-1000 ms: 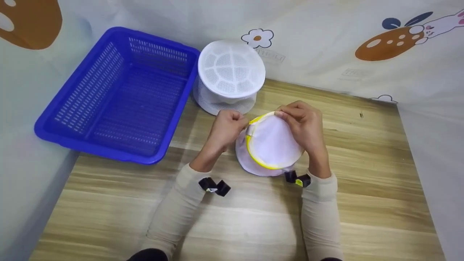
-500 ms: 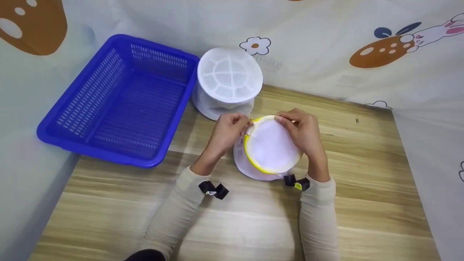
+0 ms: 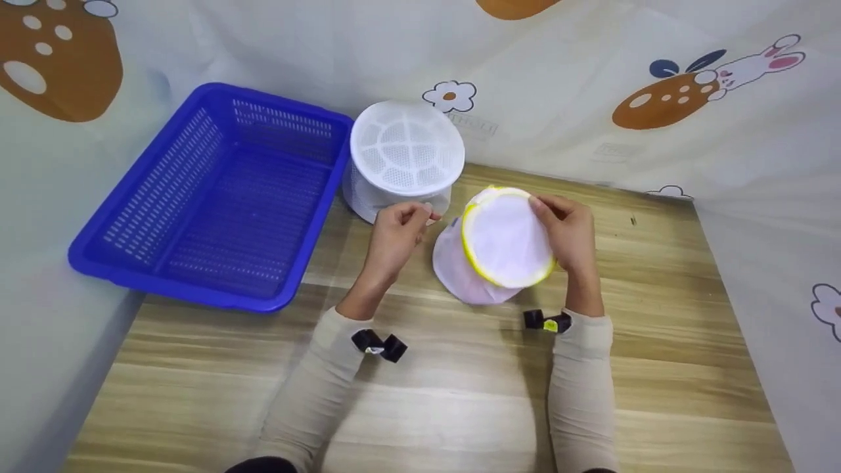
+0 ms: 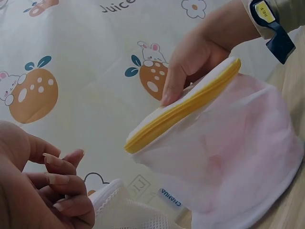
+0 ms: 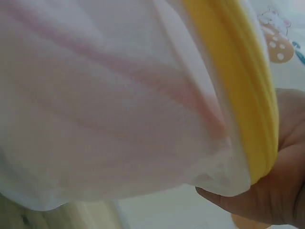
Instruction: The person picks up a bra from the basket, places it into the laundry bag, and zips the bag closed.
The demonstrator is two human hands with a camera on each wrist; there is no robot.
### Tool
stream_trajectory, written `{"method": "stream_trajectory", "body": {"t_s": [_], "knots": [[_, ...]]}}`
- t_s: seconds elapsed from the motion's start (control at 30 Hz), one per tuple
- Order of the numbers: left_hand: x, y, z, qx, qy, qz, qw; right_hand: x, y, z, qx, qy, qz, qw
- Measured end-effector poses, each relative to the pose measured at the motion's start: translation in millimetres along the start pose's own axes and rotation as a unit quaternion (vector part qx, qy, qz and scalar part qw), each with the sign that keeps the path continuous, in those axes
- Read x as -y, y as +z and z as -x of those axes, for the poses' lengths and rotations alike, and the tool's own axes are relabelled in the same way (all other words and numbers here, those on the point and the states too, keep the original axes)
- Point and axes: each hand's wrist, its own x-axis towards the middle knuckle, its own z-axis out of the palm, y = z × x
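A white cylindrical laundry bag [image 3: 509, 240] with a yellow zip [image 4: 186, 109] round its top edge stands tilted on the table. Pink shows through its thin side, and a small CHAHUA tag [image 4: 170, 199] hangs from it. My right hand [image 3: 570, 230] pinches the top rim at the right, thumb on the lid. Left of the bag, apart from it, is my left hand [image 3: 393, 242], its fingers loosely curled with nothing seen between them. In the left wrist view, the zip looks closed along the visible side.
Behind my left hand stands a white mesh laundry bag [image 3: 407, 151] with a ribbed round top. A blue plastic basket [image 3: 177, 293] lies to the left, beside that mesh bag. A printed cloth [image 3: 545, 79] hangs behind the wooden table [image 3: 433, 407].
My left hand has let go of the zip edge and moved a little left. My right hand still pinches the laundry bag's rim, and the bag has turned and shifted slightly right.
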Motion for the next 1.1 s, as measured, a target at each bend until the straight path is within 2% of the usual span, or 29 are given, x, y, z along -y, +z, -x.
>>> {"method": "stream_trajectory", "body": {"t_s": [0.1, 0.23, 0.5, 0.77, 1.1], "knots": [[3.0, 2.8, 0.9, -0.007, 0.004, 0.002, 1.0, -5.2, -4.2, -10.6, -0.023, 0.071, -0.01, 0.9971], [4.3, 5.1, 1.1, -0.01, 0.011, -0.013, 0.9998, -5.5, -4.6, -28.6, -0.038, 0.109, -0.015, 0.9932], [2.6, 6.7, 2.6, -0.012, 0.018, -0.022, 0.9995, -7.8, 3.9, -54.6, -0.06, 0.119, -0.03, 0.9906], [0.0, 12.4, 6.2, -0.001, 0.033, -0.017, 0.9993, -6.6, 3.9, -66.8, -0.073, 0.144, -0.029, 0.9865], [-1.7, 10.7, 6.6, -0.004, 0.034, -0.045, 0.9984, -9.0, 11.8, -84.4, -0.139, 0.181, -0.105, 0.9679]]}}
